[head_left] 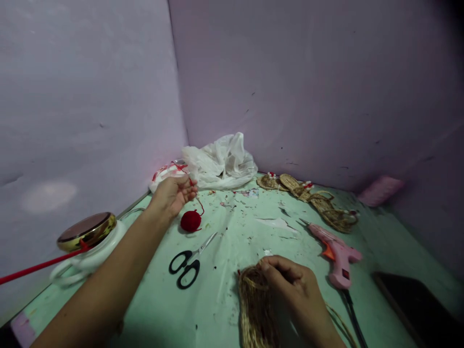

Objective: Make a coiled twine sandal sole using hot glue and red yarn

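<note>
Open tabletop [253,227] mid-table, scissors [188,263] left, glue gun [337,253] right, possibly yarn ball [190,221] behind.

Between the hands, black-handled scissors [188,266] flat on the green surface [232,227]. Right of the right one, a pink glue gun [335,253]. Beyond both, a crumpled white plastic bag [221,162] and woven straw pieces [311,198]. Left of the left arm, a gold-lidded white jar [89,241].
</note>
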Available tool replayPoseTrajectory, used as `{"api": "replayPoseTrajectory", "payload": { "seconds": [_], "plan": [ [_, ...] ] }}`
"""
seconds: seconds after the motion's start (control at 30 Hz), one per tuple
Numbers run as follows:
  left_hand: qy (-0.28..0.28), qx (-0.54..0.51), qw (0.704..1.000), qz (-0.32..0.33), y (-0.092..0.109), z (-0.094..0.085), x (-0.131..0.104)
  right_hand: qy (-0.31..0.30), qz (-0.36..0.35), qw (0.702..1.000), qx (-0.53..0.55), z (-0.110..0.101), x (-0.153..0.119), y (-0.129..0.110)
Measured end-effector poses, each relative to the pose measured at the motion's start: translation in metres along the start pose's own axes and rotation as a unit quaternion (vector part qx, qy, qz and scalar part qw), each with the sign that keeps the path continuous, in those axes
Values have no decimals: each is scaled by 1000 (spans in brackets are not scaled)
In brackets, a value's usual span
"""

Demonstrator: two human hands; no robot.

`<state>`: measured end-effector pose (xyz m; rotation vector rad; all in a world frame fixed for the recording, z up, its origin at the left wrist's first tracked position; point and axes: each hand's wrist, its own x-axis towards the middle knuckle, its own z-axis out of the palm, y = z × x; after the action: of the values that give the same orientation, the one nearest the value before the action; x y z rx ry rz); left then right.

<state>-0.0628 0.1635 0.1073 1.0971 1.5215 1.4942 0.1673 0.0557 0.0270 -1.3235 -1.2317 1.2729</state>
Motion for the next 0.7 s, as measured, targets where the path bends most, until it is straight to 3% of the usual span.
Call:
{"api": "replayPoseTrajectory", "payload": {
  "seconds": [0.1, 0.17, 0.2, 0.27, 0.3, 0.37, 0.43, 0.5, 0.57, 0.63, 0.7],
  "plan": [
    [-82, 55, 995, -13, -12, 11, -27, -23, 28, 998, 55, 0, 2, 2],
    [-195, 128, 972, -1, -16, 13, -48, -27, 46, 994, 93, 1, 4, 1],
    [-310, 226, 923, 36, -17, 11, -57, -25, 51, 993, 102, 2, 4, 1],
    [-379, 317, 867, 67, -15, 5, -70, -21, 56, 993, 98, 3, 5, -1],
    [-388, 384, 833, 91, -13, 2, -73, -20, 57, 994, 94, 3, 6, -1],
    [-353, 491, 786, 126, -9, -2, -72, -17, 63, 994, 93, 3, 6, -3],
    [-297, 557, 761, 149, -4, -2, -68, -17, 73, 992, 98, 4, 7, -3],
    [-253, 561, 770, 166, -2, 5, -66, -19, 82, 992, 94, 3, 5, -4],
    [-253, 522, 794, 183, -5, 18, -68, -23, 85, 993, 80, 2, 2, -6],
    [-306, 472, 806, 185, -15, 36, -75, -20, 86, 994, 59, 0, -2, -7],
    [-367, 451, 796, 166, -27, 55, -83, -6, 81, 996, 41, -1, -6, -5]
  ]
}}
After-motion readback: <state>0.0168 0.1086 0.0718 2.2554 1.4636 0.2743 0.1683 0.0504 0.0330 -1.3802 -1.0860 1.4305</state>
